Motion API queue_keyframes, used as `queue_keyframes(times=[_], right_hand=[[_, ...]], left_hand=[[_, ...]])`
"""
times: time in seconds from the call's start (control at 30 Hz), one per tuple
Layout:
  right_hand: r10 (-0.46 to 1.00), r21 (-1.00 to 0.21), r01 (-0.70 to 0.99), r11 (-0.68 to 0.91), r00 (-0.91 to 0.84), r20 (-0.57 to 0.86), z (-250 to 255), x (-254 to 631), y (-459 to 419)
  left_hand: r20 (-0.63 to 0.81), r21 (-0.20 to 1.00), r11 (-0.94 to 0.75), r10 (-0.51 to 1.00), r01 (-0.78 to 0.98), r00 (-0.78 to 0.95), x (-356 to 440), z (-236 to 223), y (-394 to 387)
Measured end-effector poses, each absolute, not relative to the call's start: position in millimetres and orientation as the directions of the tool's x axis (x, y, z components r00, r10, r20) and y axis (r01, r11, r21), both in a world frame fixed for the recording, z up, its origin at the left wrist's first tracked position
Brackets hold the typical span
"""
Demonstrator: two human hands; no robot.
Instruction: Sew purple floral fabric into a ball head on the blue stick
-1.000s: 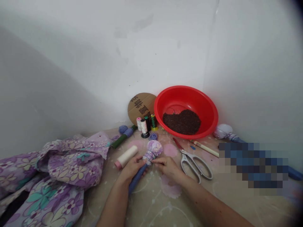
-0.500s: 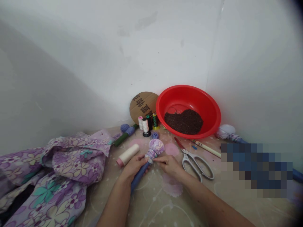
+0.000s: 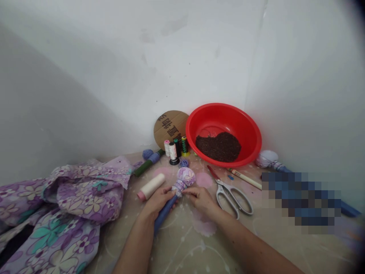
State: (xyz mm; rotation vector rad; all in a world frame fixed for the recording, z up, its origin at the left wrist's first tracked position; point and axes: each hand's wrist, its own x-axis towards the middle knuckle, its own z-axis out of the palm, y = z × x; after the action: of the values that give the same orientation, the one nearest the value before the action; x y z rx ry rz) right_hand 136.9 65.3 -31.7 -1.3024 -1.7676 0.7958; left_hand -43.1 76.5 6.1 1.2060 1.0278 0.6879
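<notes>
Near the middle of the table, a blue stick (image 3: pixel 165 215) slants up to a round head (image 3: pixel 186 176) wrapped in purple floral cloth. Purple cord winds around the gathered neck of the cloth (image 3: pixel 179 186). My left hand (image 3: pixel 159 199) is closed around the stick just below the neck. At the right side of the neck, my right hand (image 3: pixel 203 200) has its thumb and index finger pinched together; whatever is between them is too small to make out. A white thread cone (image 3: pixel 151 186) lies left of my left hand, and silver-handled scissors (image 3: pixel 234 196) with red blades lie right of my right hand.
Floral fabric (image 3: pixel 85 201) is heaped at left. Behind stand thread spools (image 3: pixel 172 152), a cardboard disc (image 3: pixel 168 123) and a red basin (image 3: pixel 251 140) with dark brown material. A green rod (image 3: pixel 144 167), a pale stick (image 3: pixel 246 179) and another white-headed stick (image 3: pixel 267 158) lie around.
My right index finger was extended against the neck; now it is bent in towards the thumb. My left hand keeps its hold on the stick. The whole view has shifted slightly.
</notes>
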Motion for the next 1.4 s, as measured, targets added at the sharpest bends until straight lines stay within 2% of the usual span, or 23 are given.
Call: queue_keyframes(times=[0.47, 0.77, 1.4], right_hand=[[0.969, -0.868, 0.434, 0.242, -0.148, 0.196, -24.8, 133.7, 60.1], [0.969, -0.869, 0.431, 0.242, -0.158, 0.191, -27.6, 133.3, 60.6], [0.984, -0.896, 0.407, 0.176, -0.067, 0.163, -25.4, 126.3, 60.9]], left_hand=[[-0.296, 0.954, 0.289, 0.848, 0.084, 0.441, -43.7, 3.2, 76.2], [-0.263, 0.963, 0.26, 0.838, 0.074, 0.478, -42.9, 9.2, 72.5], [-0.297, 0.955, 0.266, 0.853, 0.133, 0.429, -37.8, 6.4, 73.7]])
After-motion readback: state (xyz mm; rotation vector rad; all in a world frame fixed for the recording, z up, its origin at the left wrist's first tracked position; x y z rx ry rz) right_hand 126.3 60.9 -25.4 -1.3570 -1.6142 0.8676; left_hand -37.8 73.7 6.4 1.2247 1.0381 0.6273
